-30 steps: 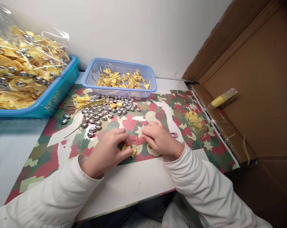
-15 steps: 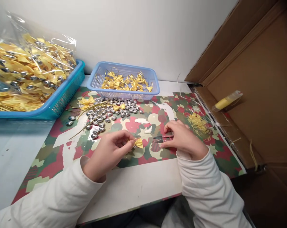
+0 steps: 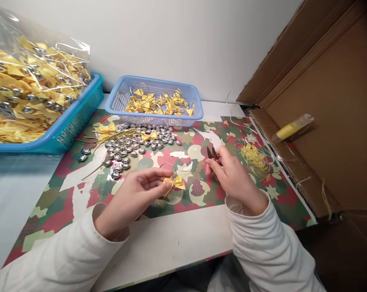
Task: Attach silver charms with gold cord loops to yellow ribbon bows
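Observation:
My left hand [image 3: 134,194] pinches a small yellow ribbon bow [image 3: 174,181] with a thin gold loop, held just above the patterned mat [image 3: 80,190]. My right hand [image 3: 232,174] is closed around small thread snips [image 3: 213,153], whose dark blades point up and away from the bow. A hand's width separates the two hands. A pile of shiny silver beads [image 3: 131,144] lies on the mat beyond my left hand, with loose gold threads and yellow bows among them.
A light blue basket [image 3: 154,117] of finished yellow bows stands at the back centre. A teal tray [image 3: 70,121] with a plastic bag of bows sits at the left. Yellow thread scraps [image 3: 254,158] lie right of my hand. A cardboard box [image 3: 329,121] with a yellow tube [image 3: 289,127] fills the right.
My right hand left the bow, took up the snips from the mat and lifted them, blades up. My left hand kept the bow and raised it slightly, turning it open.

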Demonstrator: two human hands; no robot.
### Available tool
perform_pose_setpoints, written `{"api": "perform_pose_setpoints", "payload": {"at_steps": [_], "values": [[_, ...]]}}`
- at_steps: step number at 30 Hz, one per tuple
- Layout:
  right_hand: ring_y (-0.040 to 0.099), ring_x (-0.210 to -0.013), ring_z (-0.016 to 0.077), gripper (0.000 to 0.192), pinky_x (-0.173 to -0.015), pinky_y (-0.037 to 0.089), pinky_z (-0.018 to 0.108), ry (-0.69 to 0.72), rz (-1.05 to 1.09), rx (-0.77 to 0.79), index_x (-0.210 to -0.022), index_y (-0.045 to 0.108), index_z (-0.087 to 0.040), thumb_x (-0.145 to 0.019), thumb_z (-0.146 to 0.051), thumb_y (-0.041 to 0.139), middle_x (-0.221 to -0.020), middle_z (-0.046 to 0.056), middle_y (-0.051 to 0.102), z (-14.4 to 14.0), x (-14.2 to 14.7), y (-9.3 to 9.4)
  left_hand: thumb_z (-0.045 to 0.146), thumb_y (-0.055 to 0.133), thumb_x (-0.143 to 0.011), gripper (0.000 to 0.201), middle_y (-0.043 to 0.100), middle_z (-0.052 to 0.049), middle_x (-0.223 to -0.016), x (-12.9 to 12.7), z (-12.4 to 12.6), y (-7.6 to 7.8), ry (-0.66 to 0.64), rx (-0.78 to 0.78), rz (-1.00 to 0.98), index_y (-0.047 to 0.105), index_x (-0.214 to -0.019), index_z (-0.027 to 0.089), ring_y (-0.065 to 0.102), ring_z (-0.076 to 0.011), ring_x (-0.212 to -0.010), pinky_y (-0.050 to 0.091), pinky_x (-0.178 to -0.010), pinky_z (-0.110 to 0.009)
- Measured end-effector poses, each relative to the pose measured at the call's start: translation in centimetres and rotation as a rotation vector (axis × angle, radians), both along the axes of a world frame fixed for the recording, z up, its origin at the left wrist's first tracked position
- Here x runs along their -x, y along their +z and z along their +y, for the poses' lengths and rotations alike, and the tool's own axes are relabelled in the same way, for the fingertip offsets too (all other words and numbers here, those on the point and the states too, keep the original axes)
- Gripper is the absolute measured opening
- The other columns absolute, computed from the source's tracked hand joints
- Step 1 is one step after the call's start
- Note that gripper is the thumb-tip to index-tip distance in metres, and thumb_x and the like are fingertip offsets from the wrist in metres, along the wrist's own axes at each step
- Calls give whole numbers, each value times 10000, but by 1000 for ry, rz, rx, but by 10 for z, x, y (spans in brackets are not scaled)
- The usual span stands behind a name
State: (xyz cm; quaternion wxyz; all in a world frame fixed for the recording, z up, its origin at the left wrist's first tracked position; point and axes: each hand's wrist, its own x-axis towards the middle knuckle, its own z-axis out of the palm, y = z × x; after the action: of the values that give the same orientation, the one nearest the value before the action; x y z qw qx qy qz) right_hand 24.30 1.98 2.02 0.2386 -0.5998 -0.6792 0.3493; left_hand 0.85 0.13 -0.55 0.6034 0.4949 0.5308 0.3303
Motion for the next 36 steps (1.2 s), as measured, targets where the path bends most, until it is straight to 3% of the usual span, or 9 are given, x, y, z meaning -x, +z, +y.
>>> {"api": "perform_pose_setpoints", "payload": {"at_steps": [5,7,17,25,36], "values": [[417,-538,118,102,-543,308,247,376,121,158,-961,396,-229,-998,-324,397,-615,-75,457,-15,23,6,431,793,-688,382,771,-76,-866,-4,1,3,46,-9,-22,724,-964,176,732,-230,-737,609,-600,-308],[413,-557,114,141,-552,291,248,437,63,185,-932,424,-219,-1004,-334,388,-638,-64,472,-19,28,7,413,799,-674,376,770,-72,-848,-5,1,4,53,-20,-31,720,-949,170,727,-216,-712,606,-598,-296],[403,-551,116,199,-548,214,270,378,-212,99,-850,451,-201,-996,-314,377,-673,-27,522,-20,30,3,327,752,-735,265,768,-53,-844,-6,-6,-3,52,-192,25,713,-955,186,725,-210,-747,629,-688,-327],[430,-573,117,185,-561,225,260,366,-192,99,-844,467,-200,-983,-313,422,-690,-23,555,-20,33,2,297,714,-784,208,767,-36,-869,-5,-8,-7,12,-306,114,719,-972,209,711,-184,-718,626,-694,-301],[409,-572,100,229,-562,228,249,330,-121,105,-774,466,-197,-971,-314,452,-641,-46,517,-17,35,-2,279,697,-817,178,764,-4,-886,-3,-9,-8,-23,-332,128,712,-990,243,708,-159,-743,610,-701,-261]]}}
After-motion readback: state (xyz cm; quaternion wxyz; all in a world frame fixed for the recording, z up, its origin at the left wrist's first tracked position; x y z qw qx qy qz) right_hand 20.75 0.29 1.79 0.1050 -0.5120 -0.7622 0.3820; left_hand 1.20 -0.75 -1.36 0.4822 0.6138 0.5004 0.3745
